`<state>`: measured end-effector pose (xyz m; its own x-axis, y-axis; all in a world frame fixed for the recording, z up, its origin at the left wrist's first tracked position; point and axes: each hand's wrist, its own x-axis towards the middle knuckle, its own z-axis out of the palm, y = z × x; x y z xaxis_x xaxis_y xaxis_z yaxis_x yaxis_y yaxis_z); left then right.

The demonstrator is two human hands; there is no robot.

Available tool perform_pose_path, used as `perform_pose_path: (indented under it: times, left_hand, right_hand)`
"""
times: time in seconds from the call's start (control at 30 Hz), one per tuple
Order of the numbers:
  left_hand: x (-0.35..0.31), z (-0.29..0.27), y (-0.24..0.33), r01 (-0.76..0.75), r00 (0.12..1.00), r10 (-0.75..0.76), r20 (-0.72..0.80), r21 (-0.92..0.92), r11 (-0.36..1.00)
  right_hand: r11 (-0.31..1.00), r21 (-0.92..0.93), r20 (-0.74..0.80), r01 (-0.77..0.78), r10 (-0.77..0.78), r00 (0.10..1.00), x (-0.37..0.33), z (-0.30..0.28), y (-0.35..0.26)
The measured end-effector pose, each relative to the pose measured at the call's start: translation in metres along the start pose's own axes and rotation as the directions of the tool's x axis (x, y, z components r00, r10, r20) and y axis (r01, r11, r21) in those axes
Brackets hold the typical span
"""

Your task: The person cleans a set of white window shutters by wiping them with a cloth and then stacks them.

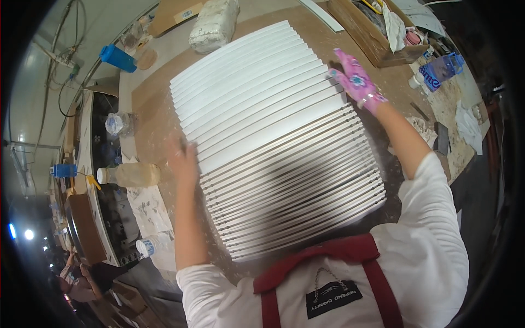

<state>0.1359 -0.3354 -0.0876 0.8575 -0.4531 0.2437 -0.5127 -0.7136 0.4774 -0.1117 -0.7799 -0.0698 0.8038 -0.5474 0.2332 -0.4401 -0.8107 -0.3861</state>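
Observation:
A stack of long white slats, like shutter louvers, covers the middle of the table. The far slats lie tilted and overlap like shingles, with a wider flat white face at the middle. Nearer to me, the slats stand on edge in a tight row, with small dark pegs at their ends. My left hand is bare and blurred at the left ends of the slats; its fingers cannot be made out well. My right hand, in a pink patterned glove, is at the right ends with thumb and fingers apart, holding nothing.
A wrapped white block sits beyond the slats. A wooden box of odds and ends stands far right, near a blue water bottle. Along the left are a blue cup and a bottle of yellowish liquid. Another person is lower left.

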Motion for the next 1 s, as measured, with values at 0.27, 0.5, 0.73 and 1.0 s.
perform_pose_path:
  times: [0.27, 0.5, 0.73, 1.0]
  left_hand:
    - [-0.118, -0.033, 0.036, 0.326, 0.939, -0.274, 0.208, -0.287, 0.901]
    - [-0.108, -0.031, 0.045, 0.285, 0.951, -0.255, 0.175, -0.181, 0.941]
    - [-0.132, -0.030, 0.038, 0.171, 0.964, -0.167, 0.208, -0.002, 0.985]
    - [-0.089, -0.023, 0.043, 0.245, 0.954, -0.246, 0.171, 0.028, 0.969]
  right_hand:
    - [0.911, 0.261, 0.302, -0.320, 0.237, 0.923, -0.119, -0.032, -0.011]
    - [0.857, 0.271, 0.271, -0.439, 0.370, 0.889, -0.106, -0.019, -0.029]
    - [0.958, 0.090, 0.223, -0.274, 0.249, 0.943, -0.134, -0.019, -0.008]
    - [0.882, 0.148, 0.357, -0.448, 0.375, 0.855, -0.083, -0.030, -0.038]
